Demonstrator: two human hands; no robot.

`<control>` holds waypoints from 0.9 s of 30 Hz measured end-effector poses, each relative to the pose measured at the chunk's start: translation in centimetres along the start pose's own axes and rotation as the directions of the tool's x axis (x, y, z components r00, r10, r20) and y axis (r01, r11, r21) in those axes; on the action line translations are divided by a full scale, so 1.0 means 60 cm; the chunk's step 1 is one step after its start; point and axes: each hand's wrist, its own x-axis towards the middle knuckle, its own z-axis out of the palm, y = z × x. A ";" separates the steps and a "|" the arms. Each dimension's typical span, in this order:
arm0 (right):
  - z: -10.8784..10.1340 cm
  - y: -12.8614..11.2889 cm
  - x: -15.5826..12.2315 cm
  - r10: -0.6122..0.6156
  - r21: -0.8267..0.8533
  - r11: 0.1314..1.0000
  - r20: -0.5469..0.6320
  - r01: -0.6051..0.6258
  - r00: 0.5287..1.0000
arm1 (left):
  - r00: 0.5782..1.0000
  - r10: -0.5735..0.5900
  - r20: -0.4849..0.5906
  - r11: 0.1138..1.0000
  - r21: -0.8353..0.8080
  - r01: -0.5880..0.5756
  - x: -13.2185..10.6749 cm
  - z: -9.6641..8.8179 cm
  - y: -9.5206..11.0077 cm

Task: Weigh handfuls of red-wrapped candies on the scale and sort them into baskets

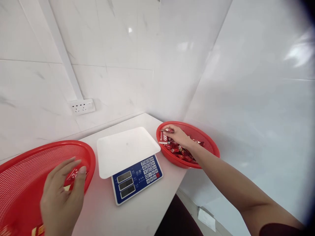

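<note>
My right hand (178, 136) reaches into the red mesh basket (209, 139) at the right of the counter and is closed on a red wrapped candy (165, 134). Several more red candies (180, 151) lie in a heap in that basket under my wrist. My left hand (62, 195) hovers over the near rim of a second red mesh basket (19, 173) at the left, fingers loosely curled round a small red-and-white candy (73, 174). Between the baskets stands a digital scale (130, 164) with a bare white pan and a blue keypad front.
The white counter (147, 216) ends in a front edge at the lower right, with the floor below. White tiled walls close the back and right side. A white socket strip (82, 106) is fixed to the back wall, with a white conduit above it.
</note>
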 end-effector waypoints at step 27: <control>0.183 -0.083 0.036 0.001 0.263 0.962 0.251 -0.069 0.968 | 1.000 0.011 0.017 0.996 -0.085 -0.009 -0.002 -0.021 0.012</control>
